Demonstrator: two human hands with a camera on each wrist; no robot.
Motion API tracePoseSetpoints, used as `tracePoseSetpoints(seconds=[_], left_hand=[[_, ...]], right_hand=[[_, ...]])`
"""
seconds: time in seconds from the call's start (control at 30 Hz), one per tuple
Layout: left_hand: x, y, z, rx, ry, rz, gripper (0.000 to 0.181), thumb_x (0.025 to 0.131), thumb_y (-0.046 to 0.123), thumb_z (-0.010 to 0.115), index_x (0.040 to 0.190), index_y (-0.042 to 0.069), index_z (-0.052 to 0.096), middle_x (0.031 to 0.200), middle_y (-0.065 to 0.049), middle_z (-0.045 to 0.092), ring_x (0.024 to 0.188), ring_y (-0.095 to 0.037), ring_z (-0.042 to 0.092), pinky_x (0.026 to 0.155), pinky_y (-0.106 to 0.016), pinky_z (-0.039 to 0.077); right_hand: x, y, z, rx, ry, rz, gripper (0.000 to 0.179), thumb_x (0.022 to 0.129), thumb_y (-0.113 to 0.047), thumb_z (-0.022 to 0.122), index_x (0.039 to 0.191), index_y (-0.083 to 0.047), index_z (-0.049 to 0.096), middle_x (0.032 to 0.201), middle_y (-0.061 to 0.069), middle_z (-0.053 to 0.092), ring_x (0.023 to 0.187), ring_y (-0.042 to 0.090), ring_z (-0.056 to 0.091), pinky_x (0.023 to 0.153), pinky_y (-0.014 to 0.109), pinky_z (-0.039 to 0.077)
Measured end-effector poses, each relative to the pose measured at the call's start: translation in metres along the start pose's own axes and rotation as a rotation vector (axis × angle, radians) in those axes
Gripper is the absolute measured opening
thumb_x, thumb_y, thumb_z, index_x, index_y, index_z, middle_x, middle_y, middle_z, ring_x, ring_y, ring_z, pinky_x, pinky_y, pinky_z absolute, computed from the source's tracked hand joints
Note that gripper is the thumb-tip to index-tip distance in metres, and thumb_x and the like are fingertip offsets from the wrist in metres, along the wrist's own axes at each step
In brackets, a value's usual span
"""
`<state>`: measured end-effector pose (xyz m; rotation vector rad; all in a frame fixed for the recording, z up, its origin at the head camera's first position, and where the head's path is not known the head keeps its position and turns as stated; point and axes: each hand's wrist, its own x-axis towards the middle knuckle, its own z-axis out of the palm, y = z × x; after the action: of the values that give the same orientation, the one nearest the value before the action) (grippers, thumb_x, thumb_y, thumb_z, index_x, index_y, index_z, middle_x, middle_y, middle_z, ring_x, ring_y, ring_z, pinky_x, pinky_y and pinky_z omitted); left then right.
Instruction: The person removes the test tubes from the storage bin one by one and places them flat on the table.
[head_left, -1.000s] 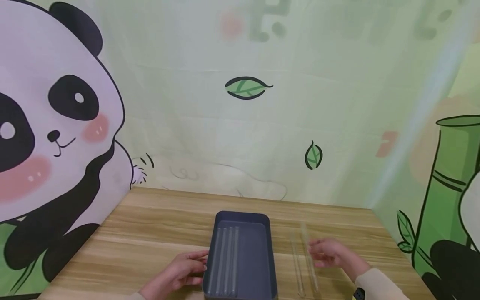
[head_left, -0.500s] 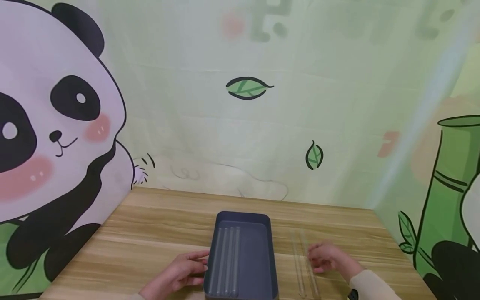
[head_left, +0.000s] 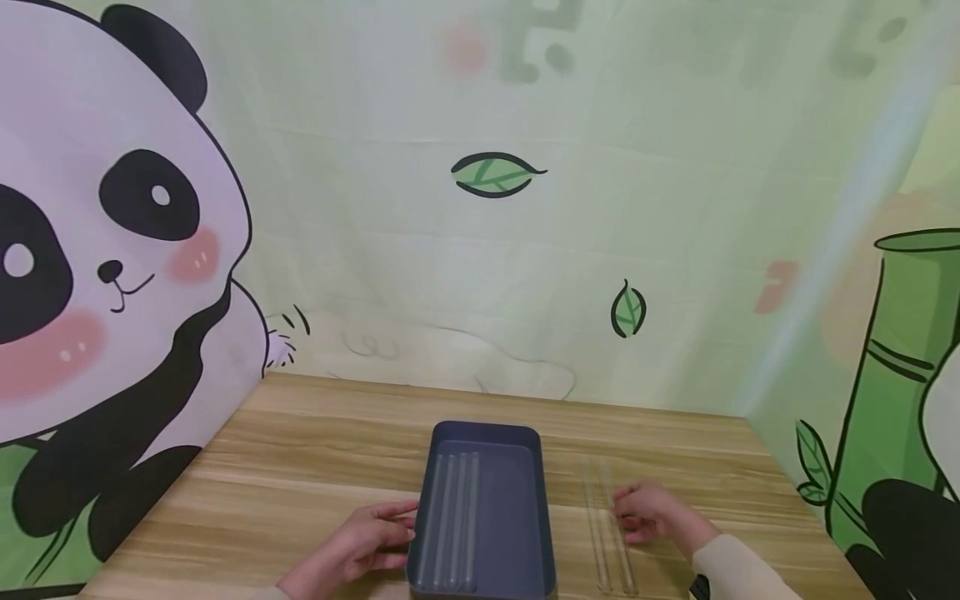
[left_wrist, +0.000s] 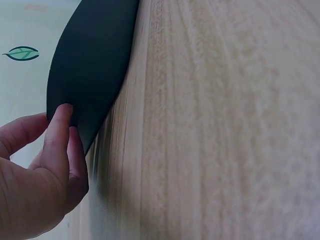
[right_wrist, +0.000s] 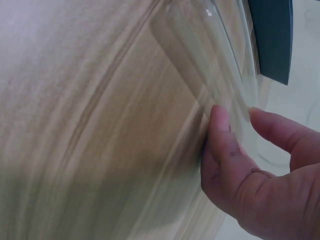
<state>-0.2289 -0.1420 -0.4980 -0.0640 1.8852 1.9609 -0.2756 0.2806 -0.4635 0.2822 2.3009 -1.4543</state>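
Clear tube [head_left: 624,557] on the worktop [head_left: 300,467] is being pinched by the right hand [head_left: 648,512], apparently for pick-up, the tray [head_left: 513,508] being touched by the relaxed left hand [head_left: 372,539], a lift seemingly being needed.

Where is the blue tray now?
In the head view, the blue tray sits on the wooden table at bottom centre, with the left hand at its left wall and two clear tubes to its right.
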Motion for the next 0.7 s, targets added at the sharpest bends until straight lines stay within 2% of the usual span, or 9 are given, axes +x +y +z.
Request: tracePoseSetpoints(seconds=[0.23,0.53,0.7], left_hand=[[-0.0010,0.0007,0.0006,-0.004,0.003,0.006,0.059,0.090,-0.002,0.063,0.148,-0.005,0.047,0.129,-0.024,0.064,0.090,-0.010,0.067,0.076,-0.031,0.062],[-0.0016,0.0008,0.0003,-0.009,0.000,0.005,0.060,0.090,-0.002,0.063,0.148,-0.005,0.047,0.129,-0.023,0.065,0.090,-0.010,0.067,0.075,-0.030,0.062],[0.0001,-0.0011,-0.0007,-0.009,0.000,0.004,0.060,0.090,-0.001,0.063,0.148,-0.005,0.047,0.127,-0.020,0.066,0.090,-0.010,0.068,0.075,-0.030,0.062]], right_hand=[[0.0031,0.0010,0.0050,0.017,0.009,0.000,0.027,0.092,0.005,0.056,0.116,0.014,0.049,0.086,0.005,0.052,0.070,0.011,0.050,0.060,0.019,0.057],[0.0014,0.0006,0.0073,0.020,0.003,-0.006,0.026,0.091,0.006,0.055,0.115,0.014,0.049,0.076,0.000,0.050,0.066,0.008,0.050,0.058,0.018,0.056],[-0.0006,-0.0027,0.0086,0.008,0.005,-0.004,0.027,0.093,0.003,0.055,0.117,0.015,0.049,0.078,0.001,0.046,0.067,0.009,0.050,0.060,0.019,0.056]])
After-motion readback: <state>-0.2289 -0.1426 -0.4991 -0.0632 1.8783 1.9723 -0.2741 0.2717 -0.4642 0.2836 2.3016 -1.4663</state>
